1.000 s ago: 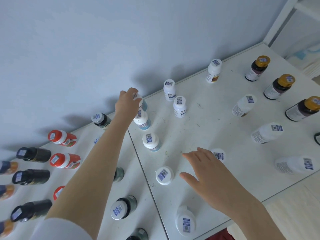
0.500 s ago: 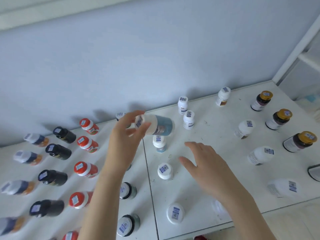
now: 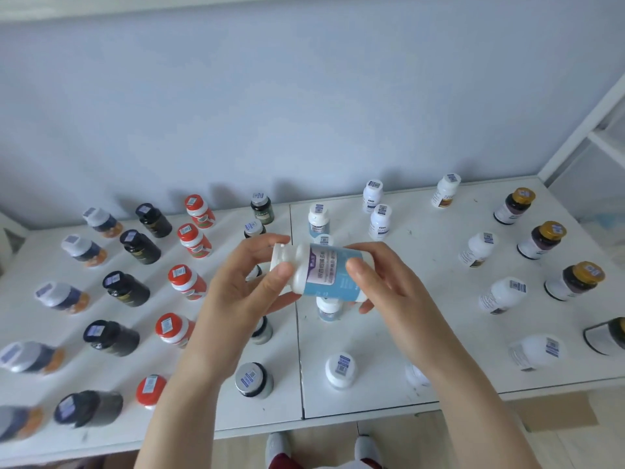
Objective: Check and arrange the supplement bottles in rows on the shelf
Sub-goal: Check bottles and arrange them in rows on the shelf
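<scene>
Held item: white plastic bottle [image 3: 324, 272], a smooth cylinder with rounded shoulders, turned on its side. Its ribbed white cap [image 3: 280, 257] points left. The label is glossy pale blue with a purple patch and faces up towards me.

Position: lifted clear of the shelf [image 3: 429, 238], directly over the seam [image 3: 300, 367] between the two white panels. The cap end is left of the seam and the base end right of it.

Grip, left hand [image 3: 243, 292]: thumb and fingers are curled round the cap and neck, closed on them.

Grip, right hand [image 3: 389, 292]: the thumb lies across the label and the fingers wrap under the base end, closed on the body.

Left of the seam: upright rows of red-capped bottles [image 3: 194, 240], matte black bottles [image 3: 140, 247] and, farthest out, grey-lidded ones with orange bases [image 3: 83, 248].

Right of the seam: white bottles [image 3: 477, 248], then dark bottles with gold caps [image 3: 544, 238], well apart from one another.

Each lid I can make out carries a small square barcode sticker. The shelf panels are flat, white and lightly scuffed.
</scene>
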